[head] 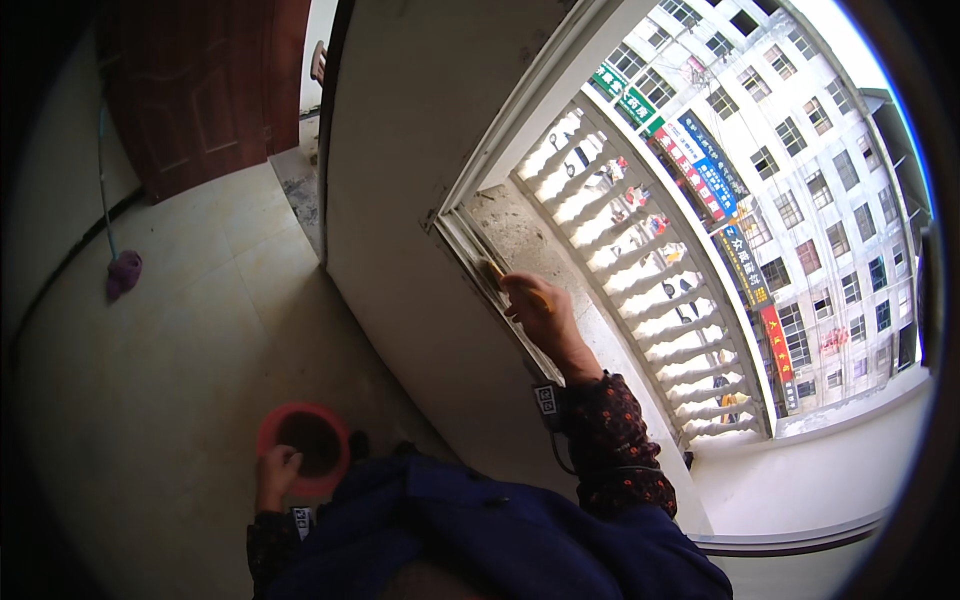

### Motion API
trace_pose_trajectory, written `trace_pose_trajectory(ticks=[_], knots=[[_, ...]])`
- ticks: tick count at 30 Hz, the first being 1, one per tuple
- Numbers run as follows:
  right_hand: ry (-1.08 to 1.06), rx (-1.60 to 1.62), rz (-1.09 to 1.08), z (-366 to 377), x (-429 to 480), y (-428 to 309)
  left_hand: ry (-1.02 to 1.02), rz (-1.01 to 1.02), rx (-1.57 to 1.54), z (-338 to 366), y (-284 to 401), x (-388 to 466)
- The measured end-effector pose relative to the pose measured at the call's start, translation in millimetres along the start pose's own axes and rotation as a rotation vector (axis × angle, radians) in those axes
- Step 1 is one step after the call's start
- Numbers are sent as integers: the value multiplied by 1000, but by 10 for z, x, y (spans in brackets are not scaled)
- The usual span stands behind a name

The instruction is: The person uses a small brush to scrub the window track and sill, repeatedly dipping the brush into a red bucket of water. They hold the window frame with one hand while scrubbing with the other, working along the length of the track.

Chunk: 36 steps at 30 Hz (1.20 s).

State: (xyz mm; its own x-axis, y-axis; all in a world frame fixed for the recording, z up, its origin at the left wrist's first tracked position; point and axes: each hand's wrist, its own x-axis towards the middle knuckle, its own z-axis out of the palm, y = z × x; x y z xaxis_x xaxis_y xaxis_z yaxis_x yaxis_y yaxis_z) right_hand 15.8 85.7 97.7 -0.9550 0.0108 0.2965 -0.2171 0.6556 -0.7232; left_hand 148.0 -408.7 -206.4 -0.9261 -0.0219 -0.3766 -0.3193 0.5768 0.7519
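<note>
My right hand is closed around the yellow handle of a brush. The brush's head rests in the track of the window sill frame, near its far corner. My left hand hangs over the near left rim of a red plastic bucket on the floor; its fingers are curled, and whether it holds anything cannot be made out. The inside of the bucket is dark.
A mop with a purple head leans at the left wall near a brown door. The wall below the window lies before me. Outside stands a balustrade with a street and building beyond.
</note>
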Motion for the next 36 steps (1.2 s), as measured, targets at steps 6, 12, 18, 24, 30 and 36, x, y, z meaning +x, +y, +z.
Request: trace_pose_trajectory(ticks=[6,12,18,24,30,36], knots=[[220,-636,-309,6,-129,-53,65,105,-65,-9,74,-84],[-18,-335,-240,166,-18,-140,-210,-111,155,-27,-109,-14],[204,-490,-216,-137,-76,-137,-25,120,-91,192,-377,56],[-128,-123,125,-360,-485,-198,-74,0,68,-53,-168,-152],[246,-562,-122,-514,-532,-329,-54,70,-11,-98,248,-36],[-177,-170,152,-664,-871,-386,-106,81,99,-74,232,43]])
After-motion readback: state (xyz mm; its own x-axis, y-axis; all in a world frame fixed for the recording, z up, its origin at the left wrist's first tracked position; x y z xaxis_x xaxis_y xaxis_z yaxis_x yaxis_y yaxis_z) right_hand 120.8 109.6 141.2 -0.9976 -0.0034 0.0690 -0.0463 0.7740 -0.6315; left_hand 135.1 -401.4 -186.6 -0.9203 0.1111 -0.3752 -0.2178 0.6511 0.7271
